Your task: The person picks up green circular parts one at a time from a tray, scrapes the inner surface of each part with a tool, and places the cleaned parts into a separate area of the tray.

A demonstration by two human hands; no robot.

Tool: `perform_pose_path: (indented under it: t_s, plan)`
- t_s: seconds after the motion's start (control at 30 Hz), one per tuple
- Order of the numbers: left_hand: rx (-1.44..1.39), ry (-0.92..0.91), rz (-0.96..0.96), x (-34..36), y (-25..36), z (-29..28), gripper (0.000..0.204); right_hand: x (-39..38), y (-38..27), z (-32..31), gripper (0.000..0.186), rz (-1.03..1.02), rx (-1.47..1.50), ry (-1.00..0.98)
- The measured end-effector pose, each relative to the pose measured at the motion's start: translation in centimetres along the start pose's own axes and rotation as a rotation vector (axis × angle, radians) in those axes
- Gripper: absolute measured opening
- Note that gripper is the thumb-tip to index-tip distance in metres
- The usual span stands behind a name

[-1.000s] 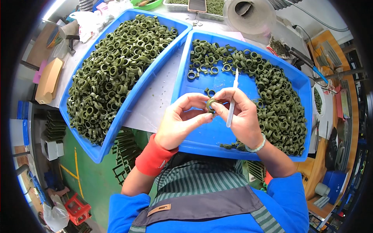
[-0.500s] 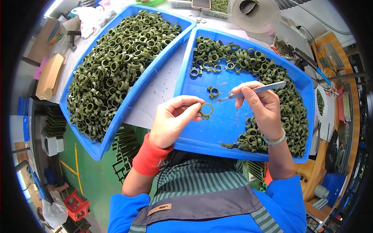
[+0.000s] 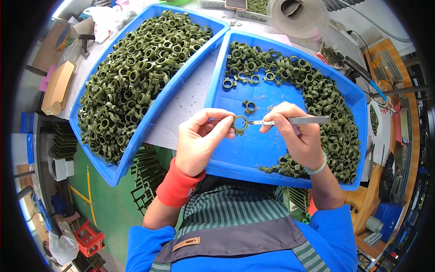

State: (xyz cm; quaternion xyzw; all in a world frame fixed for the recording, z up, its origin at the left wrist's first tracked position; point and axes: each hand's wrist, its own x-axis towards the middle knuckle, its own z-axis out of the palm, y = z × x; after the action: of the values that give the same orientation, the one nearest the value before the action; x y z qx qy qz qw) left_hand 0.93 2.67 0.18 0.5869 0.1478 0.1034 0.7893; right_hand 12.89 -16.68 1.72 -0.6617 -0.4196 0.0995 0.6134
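Note:
My left hand pinches a dark green plastic ring with small tabs by its left side, above the right-hand tray. In my right hand is a scalpel with a grey metal handle, its blade pointing left. The blade tip meets or nearly meets the right edge of the ring; I cannot tell whether it touches. Just beyond lies a single loose ring on the blue tray floor, among pale shavings. My right forearm passes over the near right rings.
The right blue tray holds rings piled along its far and right sides. Left of it, another blue tray is heaped with similar rings. A phone and a translucent round container stand at the back. A red stool is on the floor.
My right hand has come down and slightly left, bringing the scalpel level and its tip to the ring. My left hand has shifted little, and the ring has turned slightly.

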Motion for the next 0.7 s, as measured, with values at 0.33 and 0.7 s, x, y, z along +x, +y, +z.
perform_pose_path:
  t_s: [0.33,0.7]
  plan:
    - [-0.113,0.156,0.029,-0.2,-0.4,1.3,0.015,0.2,-1.5,1.7,0.029,-0.406,-0.466,-0.030]
    - [-0.161,0.130,-0.005,-0.3,-1.1,1.9,0.016,-0.5,-1.0,2.4,0.015,-0.206,-0.182,0.186]
